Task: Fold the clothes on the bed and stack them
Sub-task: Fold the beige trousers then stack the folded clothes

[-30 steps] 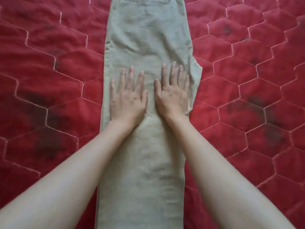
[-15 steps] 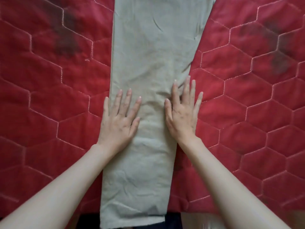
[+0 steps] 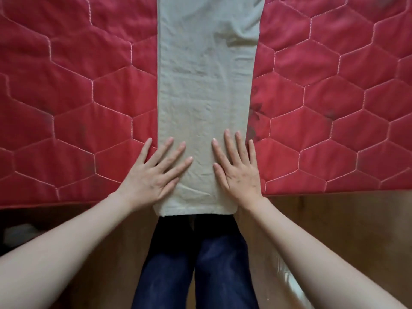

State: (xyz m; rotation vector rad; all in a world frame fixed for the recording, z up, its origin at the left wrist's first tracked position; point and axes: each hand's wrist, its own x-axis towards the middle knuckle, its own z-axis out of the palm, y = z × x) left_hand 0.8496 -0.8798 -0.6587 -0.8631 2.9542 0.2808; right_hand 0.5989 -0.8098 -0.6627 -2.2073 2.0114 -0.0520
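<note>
Beige trousers (image 3: 205, 90), folded lengthwise into one long strip, lie flat on the red quilted bed (image 3: 78, 108) and run away from me. Their hem hangs just over the bed's near edge. My left hand (image 3: 153, 177) lies flat with spread fingers on the strip's left side near the hem, its outer fingers on the quilt. My right hand (image 3: 239, 170) presses flat on the strip's right side, little finger over the edge. Neither hand grips the cloth. The waist end is out of view at the top.
The bed's near edge (image 3: 334, 190) crosses the view below my hands. Under it are a brown wooden floor (image 3: 334, 230) and my own legs in dark blue jeans (image 3: 196, 264). Red quilt stretches to both sides of the trousers.
Both hands have slid down the trouser legs toward me, from mid-leg to the hem. The bed's near edge, the floor and my legs have come into view.
</note>
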